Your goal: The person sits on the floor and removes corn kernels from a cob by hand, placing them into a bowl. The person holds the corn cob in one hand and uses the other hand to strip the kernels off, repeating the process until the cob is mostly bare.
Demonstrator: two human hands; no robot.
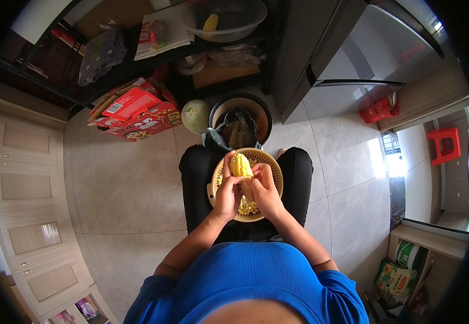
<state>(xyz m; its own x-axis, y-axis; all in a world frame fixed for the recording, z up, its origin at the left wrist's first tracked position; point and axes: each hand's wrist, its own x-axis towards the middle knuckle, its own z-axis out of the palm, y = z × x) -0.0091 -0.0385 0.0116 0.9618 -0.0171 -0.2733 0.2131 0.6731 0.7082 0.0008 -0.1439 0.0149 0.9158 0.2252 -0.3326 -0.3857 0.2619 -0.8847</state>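
Note:
Both my hands close round a partly stripped corn cob (240, 165), held upright over a tan plastic basket (275, 163). Yellow kernels cover its upper end, while the lower end looks bare and pale. My left hand (227, 193) grips the cob's left side, with fingers reaching up along it. From the right, my right hand (264, 190) presses fingers and thumb against the cob's middle. Loose corn kernels (248, 207) lie in the basket, which rests on my lap between my black-trousered knees.
Just beyond the basket stands a round bin (267, 116) with a dark bag. A pale green melon (195, 116) and a red carton (151, 120) sit left of it. On the shelf, a clear bowl (245, 27) holds another corn cob (211, 22). A grey refrigerator (348, 59) stands right.

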